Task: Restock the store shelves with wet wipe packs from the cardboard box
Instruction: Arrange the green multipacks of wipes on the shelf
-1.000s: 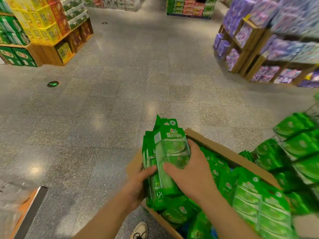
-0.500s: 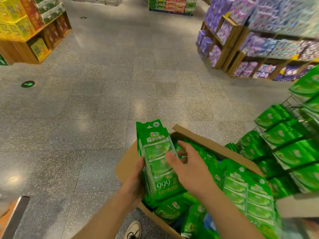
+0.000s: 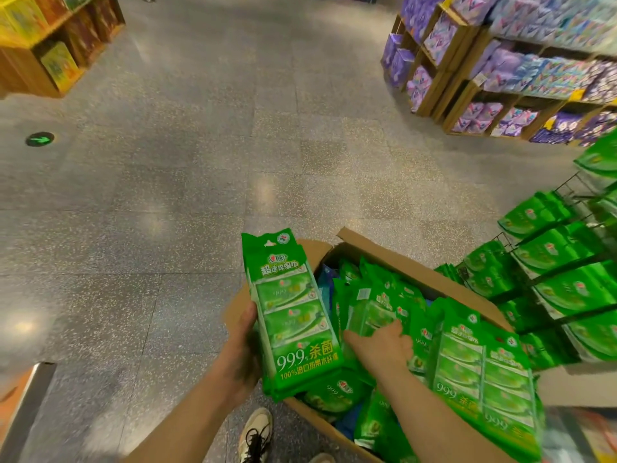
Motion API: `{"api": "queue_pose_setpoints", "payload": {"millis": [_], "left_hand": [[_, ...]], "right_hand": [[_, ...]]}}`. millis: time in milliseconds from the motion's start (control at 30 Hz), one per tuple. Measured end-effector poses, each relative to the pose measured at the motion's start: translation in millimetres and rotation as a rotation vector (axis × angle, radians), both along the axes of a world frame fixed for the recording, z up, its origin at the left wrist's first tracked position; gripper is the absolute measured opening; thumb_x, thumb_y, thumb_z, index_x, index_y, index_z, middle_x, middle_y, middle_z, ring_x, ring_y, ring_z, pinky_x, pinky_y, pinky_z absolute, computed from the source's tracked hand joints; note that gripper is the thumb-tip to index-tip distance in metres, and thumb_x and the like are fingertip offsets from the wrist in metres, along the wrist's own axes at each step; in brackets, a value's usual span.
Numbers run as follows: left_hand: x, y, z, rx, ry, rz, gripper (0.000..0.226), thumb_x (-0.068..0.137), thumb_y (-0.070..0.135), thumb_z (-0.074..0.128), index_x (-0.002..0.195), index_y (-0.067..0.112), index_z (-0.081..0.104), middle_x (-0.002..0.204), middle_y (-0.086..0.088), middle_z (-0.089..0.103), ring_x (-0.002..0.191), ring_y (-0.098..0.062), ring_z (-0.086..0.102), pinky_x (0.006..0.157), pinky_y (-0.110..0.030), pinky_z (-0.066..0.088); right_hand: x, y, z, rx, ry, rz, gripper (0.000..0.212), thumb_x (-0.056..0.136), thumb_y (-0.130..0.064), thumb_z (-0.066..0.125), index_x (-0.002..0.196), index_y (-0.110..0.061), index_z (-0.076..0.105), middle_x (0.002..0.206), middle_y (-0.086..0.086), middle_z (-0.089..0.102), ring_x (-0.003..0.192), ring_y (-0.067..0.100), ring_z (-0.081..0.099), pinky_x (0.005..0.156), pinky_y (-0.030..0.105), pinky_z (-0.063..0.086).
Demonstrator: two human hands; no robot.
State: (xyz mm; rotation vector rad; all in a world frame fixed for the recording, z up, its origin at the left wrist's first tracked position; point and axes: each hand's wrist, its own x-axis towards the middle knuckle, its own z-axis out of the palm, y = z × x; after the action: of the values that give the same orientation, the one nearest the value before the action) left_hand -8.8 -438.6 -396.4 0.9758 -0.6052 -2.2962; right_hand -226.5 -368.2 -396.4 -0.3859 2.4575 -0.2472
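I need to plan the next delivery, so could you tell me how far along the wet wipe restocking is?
Partly done: green packs already fill the wire shelves on the right. In hand: the left hand holds a stack of packs while the right hand reaches into the cardboard box. Left: the box holds many more packs.
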Motion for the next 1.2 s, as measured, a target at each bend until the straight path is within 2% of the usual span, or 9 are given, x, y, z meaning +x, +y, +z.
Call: {"api": "queue_pose_setpoints", "payload": {"millis": [200,300,367,500,600,700,967,1133,1200], "left_hand": [[4.4,-5.7,-1.2,-0.028,-0.008,-0.022,0.115,0.042,0.073,0.090,0.138,0.016,0.061,0.134,-0.016,0.067,0.123,-0.038,0.064,0.113,-0.056,0.040],[-2.5,-8.8,2.0,-0.058,0.005,-0.042,0.110,0.039,0.072,0.092,0.132,0.018,0.064,0.130,-0.016,0.069,0.119,-0.039,0.066,0.112,-0.057,0.042],[-9.5,-10.9,6.3,-0.075,-0.002,-0.066,0.108,0.042,0.072,0.091,0.132,0.020,0.064,0.131,-0.015,0.068,0.120,-0.039,0.066,0.112,-0.059,0.042],[-29.8,-11.2,12.0,-0.062,0.002,-0.184,0.123,0.035,0.073,0.092,0.138,0.015,0.056,0.130,-0.015,0.069,0.116,-0.036,0.068,0.089,-0.047,0.060],[-48.1,-7.4,16.3,-0.078,0.043,-0.298,0.124,0.034,0.073,0.092,0.137,0.015,0.054,0.128,-0.013,0.071,0.115,-0.033,0.070,0.079,-0.037,0.062],[-70.2,-2.0,21.8,-0.084,0.073,-0.387,0.119,0.039,0.072,0.092,0.137,0.014,0.056,0.131,-0.015,0.069,0.118,-0.035,0.068,0.083,-0.041,0.061],[-130.2,30.9,12.0,0.017,0.036,-0.618,0.098,0.069,0.067,0.084,0.149,0.024,0.047,0.147,-0.012,0.058,0.132,-0.035,0.057,0.111,-0.055,0.043],[-164.4,73.1,23.6,0.083,-0.016,-0.751,0.100,0.070,0.068,0.083,0.150,0.019,0.046,0.145,-0.015,0.059,0.130,-0.037,0.059,0.108,-0.055,0.046],[-173.4,98.6,43.0,0.075,-0.020,-0.808,0.088,0.073,0.063,0.079,0.142,0.014,0.055,0.135,-0.017,0.066,0.118,-0.035,0.068,0.090,-0.049,0.059]], "right_hand": [[-7.0,6.6,6.5,-0.274,-0.149,-0.249,0.115,0.054,-0.058,0.081,0.147,-0.008,0.034,0.137,0.019,0.047,0.120,0.039,0.052,0.099,0.052,0.050],[-4.4,11.1,30.0,-0.493,-0.210,-0.318,0.100,0.063,-0.043,0.085,0.147,-0.014,0.039,0.124,0.007,0.057,0.109,0.028,0.058,0.095,0.044,0.050],[-1.8,12.9,51.9,-0.597,-0.205,-0.296,0.077,0.066,-0.039,0.087,0.133,-0.027,0.052,0.116,0.001,0.063,0.104,0.024,0.064,0.096,0.043,0.052],[0.9,27.7,102.7,-0.712,-0.122,-0.212,0.080,0.049,-0.054,0.086,0.122,-0.053,0.052,0.128,0.000,0.062,0.107,0.025,0.068,0.090,0.050,0.059],[12.4,39.2,156.5,-0.716,-0.036,-0.097,0.085,0.048,-0.055,0.082,0.126,-0.054,0.047,0.127,-0.012,0.053,0.110,0.020,0.065,0.089,0.049,0.059],[20.7,49.9,189.2,-0.632,0.066,0.000,0.101,0.053,-0.054,0.076,0.146,-0.045,0.035,0.117,-0.033,0.035,0.118,0.011,0.050,0.102,0.044,0.049],[32.5,96.8,199.1,-0.508,0.287,-0.024,0.106,0.062,-0.056,0.069,0.155,-0.043,0.019,0.121,-0.017,0.029,0.130,0.009,0.028,0.110,0.033,0.033],[27.8,143.5,197.2,-0.454,0.424,-0.120,0.106,0.074,-0.070,0.068,0.158,-0.037,0.012,0.131,-0.016,0.028,0.136,0.011,0.024,0.116,0.032,0.027],[21.3,172.5,204.0,-0.488,0.380,-0.202,0.100,0.083,-0.067,0.067,0.159,-0.038,0.009,0.146,-0.017,0.027,0.143,0.008,0.022,0.121,0.032,0.024]]}}
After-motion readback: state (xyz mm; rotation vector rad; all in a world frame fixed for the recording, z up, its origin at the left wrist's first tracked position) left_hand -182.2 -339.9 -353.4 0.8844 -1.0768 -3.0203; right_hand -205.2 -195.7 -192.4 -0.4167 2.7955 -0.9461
